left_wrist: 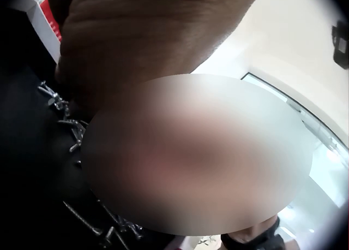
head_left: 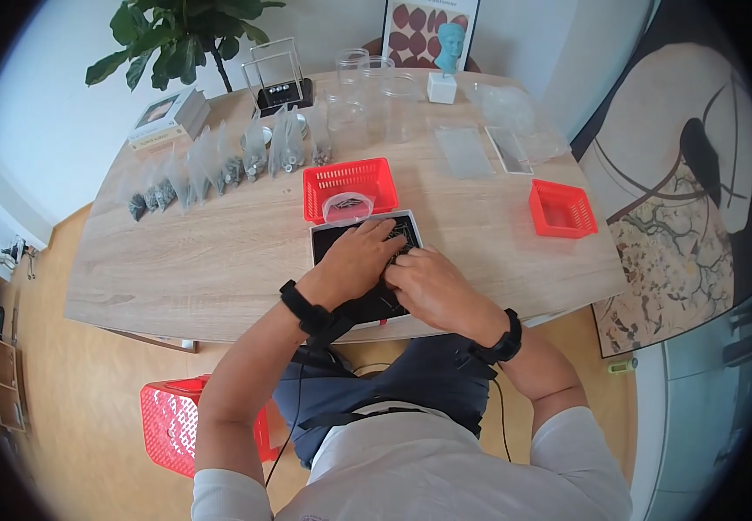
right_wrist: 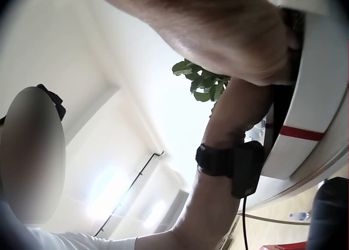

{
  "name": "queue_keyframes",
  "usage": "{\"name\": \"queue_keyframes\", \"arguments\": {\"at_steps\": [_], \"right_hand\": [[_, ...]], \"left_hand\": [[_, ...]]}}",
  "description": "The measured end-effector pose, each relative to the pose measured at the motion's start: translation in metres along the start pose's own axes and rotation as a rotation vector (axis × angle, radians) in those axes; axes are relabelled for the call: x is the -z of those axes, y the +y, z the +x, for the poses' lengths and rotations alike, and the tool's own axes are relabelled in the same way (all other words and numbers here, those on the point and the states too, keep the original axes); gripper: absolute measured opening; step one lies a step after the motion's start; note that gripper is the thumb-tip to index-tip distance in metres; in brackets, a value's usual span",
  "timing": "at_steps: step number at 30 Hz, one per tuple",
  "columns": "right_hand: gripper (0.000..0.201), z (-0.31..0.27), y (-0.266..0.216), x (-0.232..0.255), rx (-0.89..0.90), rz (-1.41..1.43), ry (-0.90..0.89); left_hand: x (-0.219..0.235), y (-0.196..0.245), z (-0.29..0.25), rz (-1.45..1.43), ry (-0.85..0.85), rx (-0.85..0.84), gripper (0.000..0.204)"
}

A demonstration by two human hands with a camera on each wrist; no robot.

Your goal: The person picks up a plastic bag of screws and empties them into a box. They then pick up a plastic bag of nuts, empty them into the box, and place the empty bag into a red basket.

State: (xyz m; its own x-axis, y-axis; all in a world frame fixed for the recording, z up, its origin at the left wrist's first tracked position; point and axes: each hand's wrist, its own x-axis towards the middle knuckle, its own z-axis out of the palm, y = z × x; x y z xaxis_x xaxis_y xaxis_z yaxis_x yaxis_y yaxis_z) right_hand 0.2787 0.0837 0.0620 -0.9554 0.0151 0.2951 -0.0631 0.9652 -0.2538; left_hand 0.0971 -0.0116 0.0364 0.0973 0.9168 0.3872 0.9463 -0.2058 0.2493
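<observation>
A shallow white box [right_wrist: 322, 86] with a black inside [head_left: 327, 244] lies near the table's front edge. Loose metal screws [left_wrist: 82, 220] are scattered over its black bottom in the left wrist view. My left hand [head_left: 357, 260] reaches across the box from the left, fingers stretched over the screws on the far right side. From the right, my right hand [head_left: 435, 284] comes in with bent fingers close beside the left fingertips. Its fingertips are hidden down in the box, and I cannot tell whether they pinch a screw.
Behind the box stands a red basket [head_left: 322, 208] with a clear plastic tub [head_left: 347, 207] at its front. Bags of small hardware [head_left: 254, 156] line the left rear. Another red basket [head_left: 563, 208] is at right. Clear jars [head_left: 400, 113] and flat plastic bags [head_left: 464, 152] lie farther back.
</observation>
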Motion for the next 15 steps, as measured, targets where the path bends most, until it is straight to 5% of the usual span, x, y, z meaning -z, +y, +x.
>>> {"name": "queue_keyframes", "arguments": {"at_steps": [6,9,15], "right_hand": [[0.008,-0.006,0.002,0.018,-0.025,-0.134,0.076],[0.008,-0.001,0.006,0.002,-0.012,-0.321,0.091],[0.013,0.003,0.004,-0.008,0.0,-0.322,0.049]], "left_hand": [[0.01,0.002,-0.003,0.045,-0.225,0.112,0.045],[0.007,0.006,-0.005,0.135,-0.007,0.092,0.044],[0.012,0.011,-0.009,0.1,-0.185,0.163,0.032]]}}
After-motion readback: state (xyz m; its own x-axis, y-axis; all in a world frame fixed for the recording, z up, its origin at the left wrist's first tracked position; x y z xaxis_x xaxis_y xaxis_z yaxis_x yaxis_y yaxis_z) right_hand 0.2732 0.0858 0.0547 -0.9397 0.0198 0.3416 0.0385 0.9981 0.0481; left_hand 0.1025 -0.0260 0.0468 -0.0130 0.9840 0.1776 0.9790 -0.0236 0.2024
